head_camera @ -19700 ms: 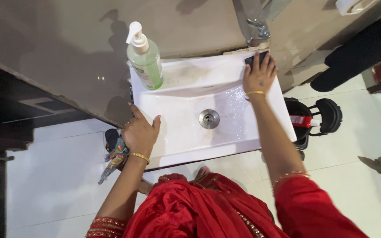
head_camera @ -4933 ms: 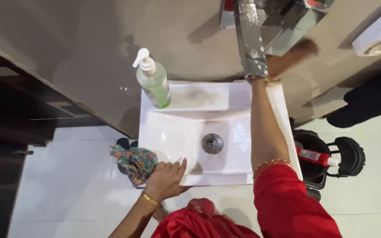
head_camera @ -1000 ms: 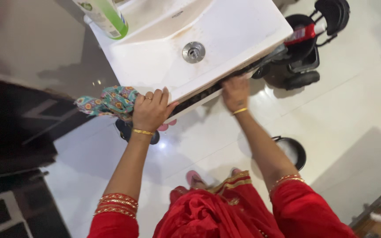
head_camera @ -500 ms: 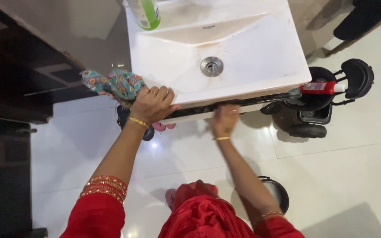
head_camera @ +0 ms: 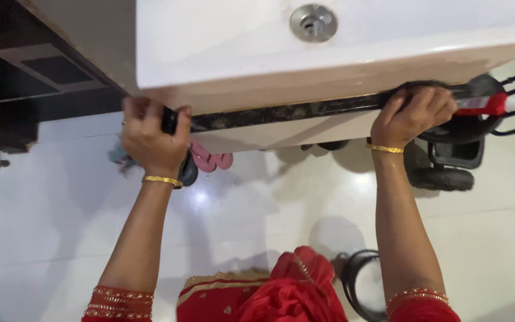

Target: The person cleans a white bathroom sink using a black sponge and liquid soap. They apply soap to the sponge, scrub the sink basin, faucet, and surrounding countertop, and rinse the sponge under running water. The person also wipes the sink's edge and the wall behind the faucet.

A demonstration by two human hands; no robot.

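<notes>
**A:** What's in view from above?

**B:** A white sink (head_camera: 222,53) fills the top, its drain (head_camera: 313,22) near the upper edge. Under its front edge runs a dark slab (head_camera: 281,111). My left hand (head_camera: 150,136) is curled closed at the slab's left end; a patterned cloth (head_camera: 120,158) shows as a blur just behind it, and I cannot tell whether I grip it. My right hand (head_camera: 415,113) is bent over a dark pad pressed to the slab's right end, fingers closed on it.

**A:** How would you wipe that edge well?

**B:** I judge it best to brace with the left, press the right flat, and draw along the strip in overlapping passes, keeping clear of the red tube (head_camera: 484,104) and black bin (head_camera: 454,146) beside it
</notes>
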